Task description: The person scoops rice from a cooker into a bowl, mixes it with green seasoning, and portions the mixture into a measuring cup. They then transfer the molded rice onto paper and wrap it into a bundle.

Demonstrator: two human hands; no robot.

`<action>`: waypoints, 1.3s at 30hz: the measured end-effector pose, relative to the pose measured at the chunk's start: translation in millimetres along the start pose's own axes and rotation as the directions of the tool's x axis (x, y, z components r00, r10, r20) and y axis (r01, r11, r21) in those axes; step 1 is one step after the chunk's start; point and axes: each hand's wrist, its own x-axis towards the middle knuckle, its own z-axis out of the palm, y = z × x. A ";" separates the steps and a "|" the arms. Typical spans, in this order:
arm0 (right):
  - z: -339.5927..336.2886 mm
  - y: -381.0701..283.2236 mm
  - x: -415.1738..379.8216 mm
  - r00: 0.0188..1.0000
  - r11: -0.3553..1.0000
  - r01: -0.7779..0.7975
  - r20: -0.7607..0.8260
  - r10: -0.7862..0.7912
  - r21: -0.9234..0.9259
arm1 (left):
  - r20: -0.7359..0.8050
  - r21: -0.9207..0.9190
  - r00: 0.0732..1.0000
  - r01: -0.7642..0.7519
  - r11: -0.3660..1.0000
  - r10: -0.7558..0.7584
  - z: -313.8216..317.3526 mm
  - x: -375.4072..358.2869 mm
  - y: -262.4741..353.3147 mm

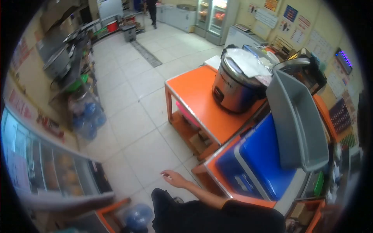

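My right hand [173, 178] is held out over the tiled floor, its fingers loosely bent and apart, with nothing in it. A short dark sleeve covers my upper arm. My left hand is out of view. Beside my forearm stands an orange-framed table bearing a blue cooler box [258, 159] with a white trim. A grey plastic tub [297, 120] rests tilted on top of the cooler. Beyond it, a large steel rice cooker [237, 83] sits on an orange table [190, 87], with a whitish sheet [248, 62] over its lid.
A glass-fronted display case [54, 167] stands at the left, near large clear-blue water bottles [87, 118]. Steel counters [77, 58] line the left wall. A floor drain [145, 54] runs through the tiles. At the back are a person [151, 11], chest freezers [175, 17] and an upright fridge [215, 17].
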 end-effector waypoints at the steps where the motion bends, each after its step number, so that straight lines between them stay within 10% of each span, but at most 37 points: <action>1: -1.5 -10.7 35.2 1.000 1.000 0.007 -0.030 -0.007 -0.010 | 0.024 0.026 1.000 -0.020 0.999 0.020 -4.9 32.6 38.9; 4: -8.7 -22.8 137.6 0.975 0.966 0.219 0.059 -0.213 -0.140 | 0.070 0.111 0.996 -0.063 0.992 0.056 -34.1 133.3 151.5; 8: -37.3 -1.5 223.0 0.983 0.983 0.027 0.182 0.007 -0.182 | 0.137 0.240 0.989 -0.089 0.967 0.057 -90.9 235.9 298.6; 13: -111.6 13.3 294.9 0.919 0.867 -0.368 0.009 0.394 -0.337 | 0.205 0.328 0.979 -0.070 0.942 0.001 -171.1 377.6 465.7; 15: -138.8 15.8 319.2 0.885 0.910 -0.402 -0.297 0.359 -0.098 | 0.390 0.023 0.905 0.174 0.984 -0.169 -208.7 457.0 557.9; 18: -188.7 5.1 364.9 0.773 0.884 -0.458 -0.533 0.344 -0.093 | 0.111 0.460 0.991 -0.122 0.880 0.079 -145.6 525.4 728.4; 22: -249.0 16.2 439.9 0.439 0.877 -0.475 -0.846 0.304 0.069 | 0.204 0.365 0.917 -0.395 0.843 0.342 -40.2 615.4 924.5; 30: -485.2 -14.3 614.9 0.227 0.923 -0.364 -0.949 0.219 0.126 | 0.698 0.504 0.716 -0.483 0.716 -0.007 134.8 712.1 1123.5; 39: -683.6 26.6 702.5 -0.125 0.913 -0.252 -0.946 0.299 0.322 | 0.632 0.665 0.775 -0.549 0.506 0.010 357.1 813.6 1344.3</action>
